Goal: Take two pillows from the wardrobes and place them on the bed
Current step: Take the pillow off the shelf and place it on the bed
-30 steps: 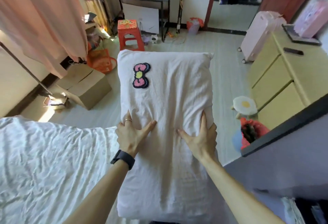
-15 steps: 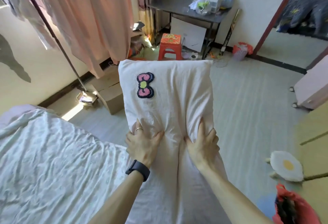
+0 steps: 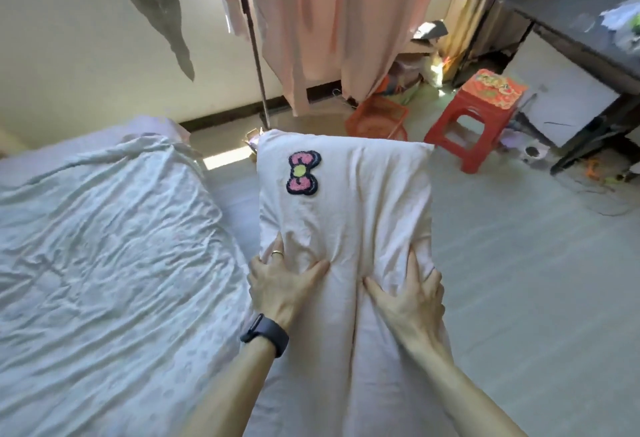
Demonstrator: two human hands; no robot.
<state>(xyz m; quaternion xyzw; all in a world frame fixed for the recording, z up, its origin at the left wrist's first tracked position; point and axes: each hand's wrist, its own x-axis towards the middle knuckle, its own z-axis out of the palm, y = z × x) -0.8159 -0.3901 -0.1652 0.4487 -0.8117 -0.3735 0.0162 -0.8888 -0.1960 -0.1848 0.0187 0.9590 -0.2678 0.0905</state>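
A person holds a pale pink, rectangular fabric pillow (image 3: 346, 201) out in front of the body with both hands, its long axis pointing away from them. A fuzzy bow-shaped patch (image 3: 302, 173), pink with a yellow centre and a dark outline, sits near the pillow's far left corner.

The left hand (image 3: 280, 284) grasps the pillow's left edge: the thumb presses into the top face, and the cloth puckers around it. A thin ring (image 3: 277, 253) shows on one finger of this hand and a black wristband (image 3: 265, 334) circles the wrist. The right hand (image 3: 405, 301) grasps the right edge in the same manner, thumb angled inward on top, fingers spread along the side. A deep crease runs down the pillow between the two thumbs.

The pillow is just beside the right edge of the bed (image 3: 104, 246), which is covered by a rumpled white sheet. Its far end is above the pale floor (image 3: 519, 263). Whether its near left part touches the mattress cannot be told.

Beyond the pillow stand a red plastic stool (image 3: 478, 114) and an orange mesh basket (image 3: 375, 121). A peach-pink curtain (image 3: 339, 20) hangs next to a slanted metal pole (image 3: 252, 38). A dark grey table (image 3: 568, 20) occupies the upper right corner.
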